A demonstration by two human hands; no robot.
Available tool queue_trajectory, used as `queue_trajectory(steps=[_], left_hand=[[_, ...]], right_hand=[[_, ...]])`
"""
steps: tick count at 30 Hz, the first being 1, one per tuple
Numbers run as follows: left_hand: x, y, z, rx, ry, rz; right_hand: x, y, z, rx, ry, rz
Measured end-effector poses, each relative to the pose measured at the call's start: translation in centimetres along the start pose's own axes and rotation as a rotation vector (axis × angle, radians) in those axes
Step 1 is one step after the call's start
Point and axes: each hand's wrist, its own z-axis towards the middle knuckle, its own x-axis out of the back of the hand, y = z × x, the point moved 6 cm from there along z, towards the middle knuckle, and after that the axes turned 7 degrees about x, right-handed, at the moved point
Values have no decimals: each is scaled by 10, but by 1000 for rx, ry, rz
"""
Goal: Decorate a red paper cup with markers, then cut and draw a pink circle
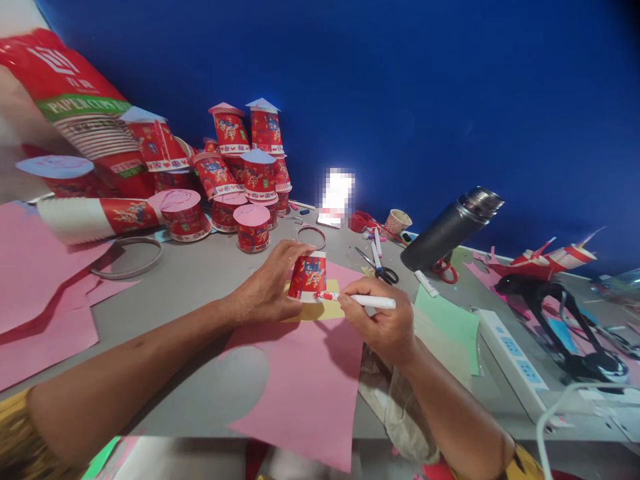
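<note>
My left hand [267, 285] is closed around a red printed paper cup [311, 275], thumb at its lower end and fingers at the upper end. My right hand [380, 317] grips a white marker [370, 301], its red tip end against the white band at the cup's lower edge. Beneath the cup lies a yellow sheet of paper [327, 310], on top of a pink sheet [310, 380] with a round piece cut out of its left side. Part of the cup is hidden by my left fingers.
Several decorated paper cups with paper tops [253, 227] stand stacked at the back left, near a paper cups bag [90, 100]. Scissors [385, 272], a dark thermos flask [447, 230], a green sheet [450, 327], a power strip [515, 363] and a black headset [575, 327] lie rightward.
</note>
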Motion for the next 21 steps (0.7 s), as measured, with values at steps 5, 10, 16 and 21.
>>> queue_trajectory(steps=[5, 10, 16, 21], left_hand=[[1, 1, 0, 15, -9, -5], [3, 0, -2, -16, 0, 5], [3, -2, -3, -8, -9, 2], [3, 1, -1, 10, -5, -19]], right_hand=[[-1, 0, 0, -14, -12, 14], [5, 2, 3, -59, 4, 16], [12, 3, 5, -39, 32, -12], [9, 3, 4, -20, 7, 20]])
